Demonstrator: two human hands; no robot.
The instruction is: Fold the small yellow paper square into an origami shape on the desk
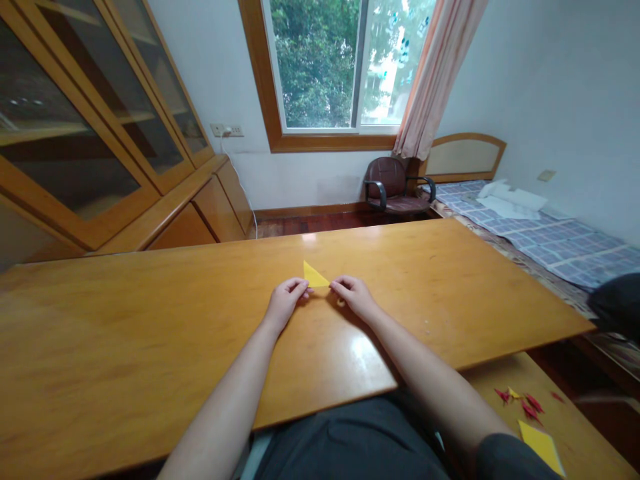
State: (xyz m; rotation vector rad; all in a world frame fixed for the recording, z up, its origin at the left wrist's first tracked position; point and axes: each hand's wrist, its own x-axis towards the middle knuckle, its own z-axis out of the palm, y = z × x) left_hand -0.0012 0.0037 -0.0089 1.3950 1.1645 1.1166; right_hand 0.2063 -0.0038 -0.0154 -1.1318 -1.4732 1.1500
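A small yellow paper triangle (314, 276) is held just above the wooden table (150, 333), near its middle. My left hand (290, 298) pinches its lower left corner between thumb and fingers. At the lower right tip, my right hand (353, 296) grips the paper with thumb and forefinger, the other fingers curled below. One edge of the paper runs level between the hands, and its peak points up at the left.
On a lower surface at the right lie several red folded paper pieces (533, 404), a small yellow one (513, 393) and a stack of yellow paper (543, 447). A brown armchair (393, 187) stands beyond the table, a bed (555, 240) to the right, a glass-fronted cabinet (150, 180) at left.
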